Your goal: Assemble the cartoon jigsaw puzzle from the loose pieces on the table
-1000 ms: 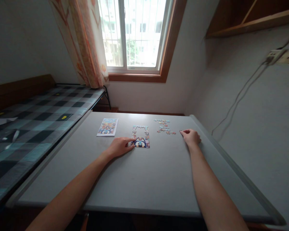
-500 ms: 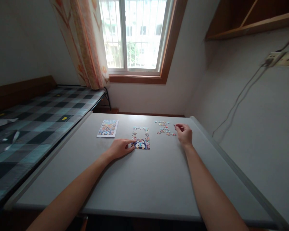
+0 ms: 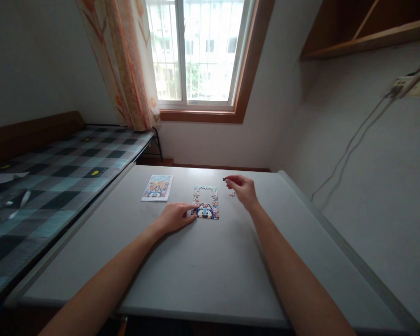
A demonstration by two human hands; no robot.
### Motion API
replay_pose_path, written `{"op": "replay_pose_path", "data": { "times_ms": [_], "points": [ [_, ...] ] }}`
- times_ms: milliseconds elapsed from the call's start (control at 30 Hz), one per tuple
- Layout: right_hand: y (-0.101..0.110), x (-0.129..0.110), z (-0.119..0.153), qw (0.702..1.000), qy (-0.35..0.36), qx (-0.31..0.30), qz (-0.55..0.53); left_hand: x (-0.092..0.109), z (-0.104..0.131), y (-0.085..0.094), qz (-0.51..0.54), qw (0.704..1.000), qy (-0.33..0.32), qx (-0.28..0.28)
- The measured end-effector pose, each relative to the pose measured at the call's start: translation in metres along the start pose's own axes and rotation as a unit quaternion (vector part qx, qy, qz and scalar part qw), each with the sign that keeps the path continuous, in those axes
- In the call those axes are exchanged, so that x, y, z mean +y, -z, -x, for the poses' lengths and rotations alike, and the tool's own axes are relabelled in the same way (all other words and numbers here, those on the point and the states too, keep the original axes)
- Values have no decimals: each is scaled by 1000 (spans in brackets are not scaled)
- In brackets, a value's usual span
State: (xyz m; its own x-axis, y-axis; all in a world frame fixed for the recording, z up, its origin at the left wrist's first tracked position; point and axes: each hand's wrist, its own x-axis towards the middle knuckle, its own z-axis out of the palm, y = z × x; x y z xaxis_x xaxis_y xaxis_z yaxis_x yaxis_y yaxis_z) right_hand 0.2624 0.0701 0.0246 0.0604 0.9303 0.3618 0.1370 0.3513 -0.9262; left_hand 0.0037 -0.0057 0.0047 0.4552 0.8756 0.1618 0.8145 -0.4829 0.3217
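Note:
A partly assembled jigsaw puzzle lies flat on the white table, with a bare gap in its upper middle and a blue-and-white cartoon face along its bottom. My left hand rests at the puzzle's left edge, index finger and thumb apart and touching it. Between the thumb and fingertips of my right hand is a small dark puzzle piece, held above the table right of the puzzle. Loose puzzle pieces show under that hand; the others are hidden behind it.
A printed reference picture lies left of the puzzle on the white table. A bed with a checkered cover stands along the left side. The wall with a socket and hanging cable is at the right.
My right hand has moved left from the right side of the loose pieces, carrying the dark puzzle piece towards the puzzle. My left hand stays at the puzzle's edge.

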Motion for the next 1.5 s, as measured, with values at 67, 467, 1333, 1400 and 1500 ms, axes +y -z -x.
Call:
{"op": "replay_pose_path", "data": {
  "times_ms": [67, 467, 1333, 1400, 1500],
  "points": [
    [-13, -1, 1, 1000, -2, -6, -19, 0, 0, 0, 1, 1000, -1, 1],
    [-47, 34, 34, 990, 32, -77, 111, -2, 0, -1, 13, 1000, -5, -1],
    [-51, 31, 41, 954, 84, -147, 247, -1, 0, 0, 6, 1000, -1, -5],
    [-51, 31, 42, 953, 82, -145, 252, 0, 0, 0, 6, 1000, -1, -4],
    [-52, 31, 42, 954, 76, -139, 255, -1, 0, -1, 7, 1000, -5, 0]
  ]
}}
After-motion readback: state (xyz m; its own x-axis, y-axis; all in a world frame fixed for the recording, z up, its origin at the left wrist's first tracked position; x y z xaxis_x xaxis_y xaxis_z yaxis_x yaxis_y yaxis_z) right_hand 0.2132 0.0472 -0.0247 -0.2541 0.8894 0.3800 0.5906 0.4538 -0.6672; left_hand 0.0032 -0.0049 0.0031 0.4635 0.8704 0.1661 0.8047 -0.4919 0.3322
